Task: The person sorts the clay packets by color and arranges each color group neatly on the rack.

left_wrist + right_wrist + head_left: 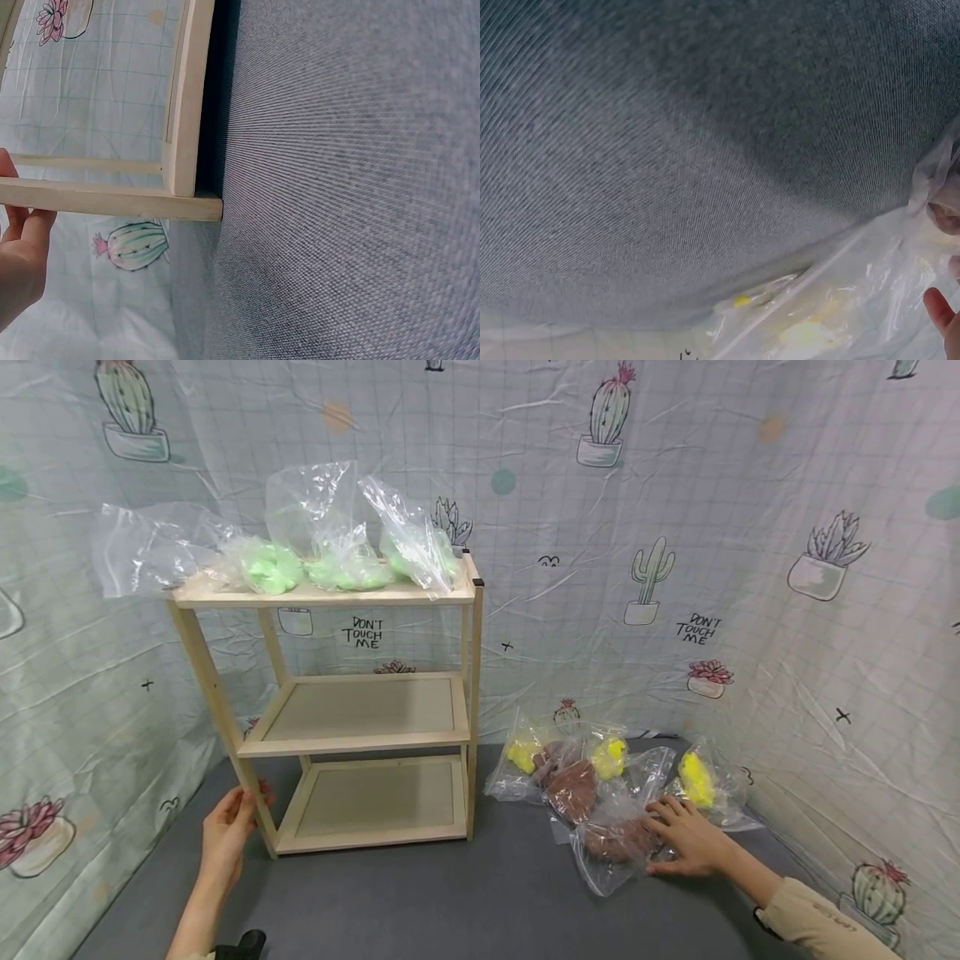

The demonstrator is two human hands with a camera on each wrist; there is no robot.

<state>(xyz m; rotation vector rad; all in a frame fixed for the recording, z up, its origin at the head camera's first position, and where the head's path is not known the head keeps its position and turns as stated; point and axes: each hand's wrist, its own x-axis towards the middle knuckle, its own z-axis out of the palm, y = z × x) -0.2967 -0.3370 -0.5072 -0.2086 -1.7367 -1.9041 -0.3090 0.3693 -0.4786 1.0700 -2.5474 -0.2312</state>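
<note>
A three-tier wooden shelf (352,745) stands on the left of the grey tabletop. My left hand (227,827) grips its front left post low down, thumb in front and fingers passing behind; the left wrist view shows the post (112,199) crossing the fingers. On the right, my right hand (692,837) reaches to a clear plastic bag with brown contents (618,842). Its fingers are spread, with fingertips right at the bag's edge and the thumb apart. In the right wrist view the thumb (939,309) shows beside clear plastic.
Clear bags with light green contents (273,567) lie along the top tier. Around my right hand are another brown bag (572,791) and bags with yellow contents, one at the right (697,779). A cactus-print cloth (555,610) hangs behind and along both sides.
</note>
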